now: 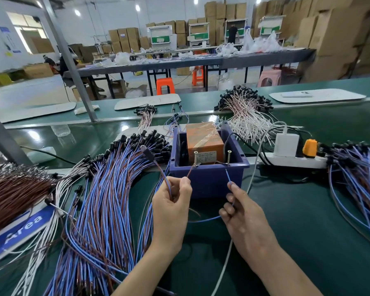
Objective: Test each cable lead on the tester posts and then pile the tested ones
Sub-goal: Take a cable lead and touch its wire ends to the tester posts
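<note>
The left hand (171, 207) pinches a brown lead (190, 171) between thumb and forefinger, and the bare tip reaches up to the foot of the left screw post (195, 158). The same cable rises from the fist to its black connector (148, 154), which hangs in the air above the heap. The right hand (246, 218) pinches the blue lead (228, 178) the same way. Its tip stands just under the right screw post (229, 157); whether it touches cannot be told. Both posts stand at the near rim of a blue bin (209, 182) holding the orange tester box (203, 139), and both hands are close against the bin's front wall. To the right of the right hand the green belt (303, 227) lies bare, crossed only by a white cord (252, 176) that runs down behind that hand. A thick heap of blue-and-brown cables (103, 199) crowds in right beside the left wrist. A second heap (355, 180) spreads at the far right, well apart from the hands, past a white power strip (295, 161). Behind the bin lies a bundle of white leads (244, 112).
</note>
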The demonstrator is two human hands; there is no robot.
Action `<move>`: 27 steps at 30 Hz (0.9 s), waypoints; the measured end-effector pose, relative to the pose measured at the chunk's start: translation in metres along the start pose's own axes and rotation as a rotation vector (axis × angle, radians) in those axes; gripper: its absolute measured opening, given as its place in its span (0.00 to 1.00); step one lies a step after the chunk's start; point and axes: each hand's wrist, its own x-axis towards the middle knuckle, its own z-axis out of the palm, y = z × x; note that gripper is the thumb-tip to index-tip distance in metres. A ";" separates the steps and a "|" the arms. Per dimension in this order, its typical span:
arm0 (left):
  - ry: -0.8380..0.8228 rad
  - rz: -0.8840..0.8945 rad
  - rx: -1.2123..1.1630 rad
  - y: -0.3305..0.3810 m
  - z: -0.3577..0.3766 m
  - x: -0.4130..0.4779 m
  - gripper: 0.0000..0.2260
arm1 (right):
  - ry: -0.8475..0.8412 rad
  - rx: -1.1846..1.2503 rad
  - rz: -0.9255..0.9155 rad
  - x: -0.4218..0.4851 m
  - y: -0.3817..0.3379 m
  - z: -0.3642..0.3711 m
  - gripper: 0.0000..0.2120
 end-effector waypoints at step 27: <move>0.034 0.023 0.042 -0.002 0.009 -0.004 0.13 | 0.003 0.110 -0.036 0.012 -0.013 -0.006 0.04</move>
